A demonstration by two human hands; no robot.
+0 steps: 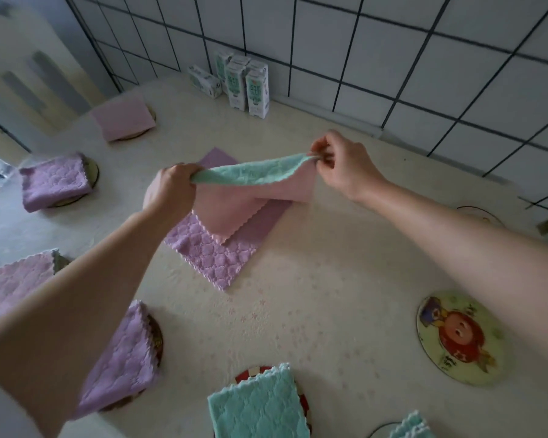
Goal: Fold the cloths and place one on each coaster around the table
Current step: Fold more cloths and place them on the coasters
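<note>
Head view: left hand [168,188] and right hand [345,165] grip teal cloth [250,173] above purple cloth [215,257], near cartons [247,86].

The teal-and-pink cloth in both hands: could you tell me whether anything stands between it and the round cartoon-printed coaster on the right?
Nothing visible does. The teal-and-pink cloth, held by the left hand and right hand, hangs above a purple quilted cloth; only bare tablecloth lies toward the round cartoon-printed coaster, which holds nothing.

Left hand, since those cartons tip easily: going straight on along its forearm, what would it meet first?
Probably the standing cartons; the left hand, gripping the cloth, points roughly that way, though depth is unclear.
</note>
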